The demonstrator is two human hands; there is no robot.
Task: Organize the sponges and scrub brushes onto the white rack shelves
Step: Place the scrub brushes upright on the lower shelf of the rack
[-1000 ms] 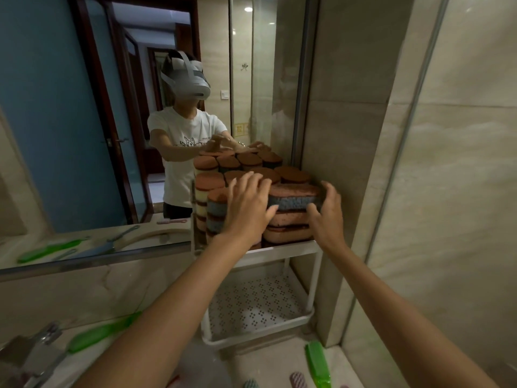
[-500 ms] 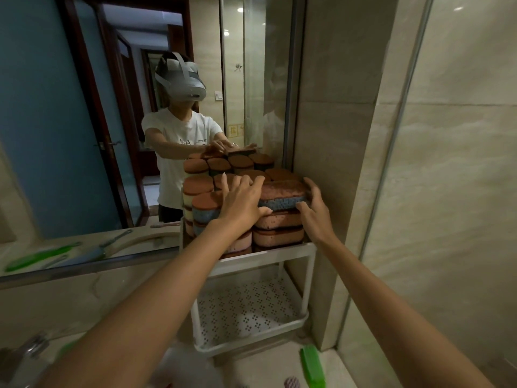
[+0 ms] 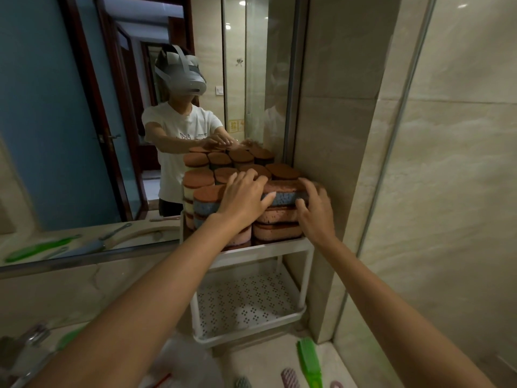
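Fingers (image 3: 310, 187) clasp top sponge (image 3: 285, 198) on rack (image 3: 279, 245) (tiled corner (image 3: 338, 130)).

Green brush (image 3: 309, 362) cut by bottom edge (faucet (image 3: 30, 338) blurred).
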